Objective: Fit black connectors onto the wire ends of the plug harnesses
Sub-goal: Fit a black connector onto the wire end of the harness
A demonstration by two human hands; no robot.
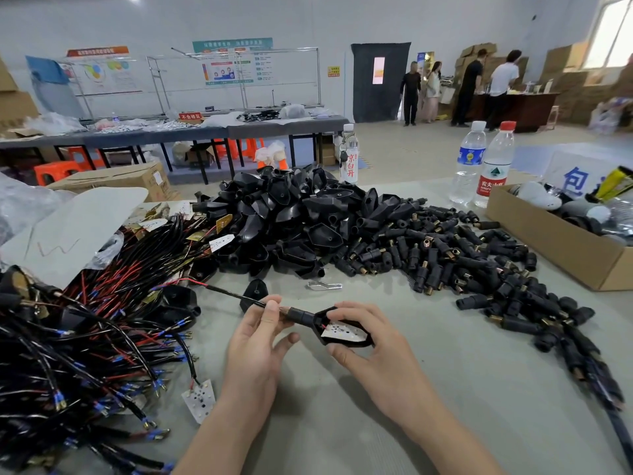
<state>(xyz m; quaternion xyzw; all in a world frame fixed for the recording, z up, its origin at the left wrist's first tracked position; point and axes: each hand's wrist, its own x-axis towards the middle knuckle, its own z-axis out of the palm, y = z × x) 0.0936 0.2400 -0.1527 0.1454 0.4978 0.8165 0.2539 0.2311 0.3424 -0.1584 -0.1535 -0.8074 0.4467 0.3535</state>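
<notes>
My right hand (368,341) holds a black plug shell (344,329) with a white perforated plate inside it. A black connector sleeve (300,315) with a brass end sits on the shell's neck. My left hand (258,332) pinches the black cable (233,293) just behind that sleeve; the cable runs up-left to red wire ends. A heap of black shells (291,217) lies behind, and a spread of small black connectors (445,255) with brass tips lies to the right. A tangle of wire harnesses (85,337) fills the left.
A cardboard box (561,248) stands at the right edge of the table. Three water bottles (469,162) stand behind the piles. A metal clip (325,286) and a loose shell (255,291) lie just beyond my hands. Several people stand far off at the back right.
</notes>
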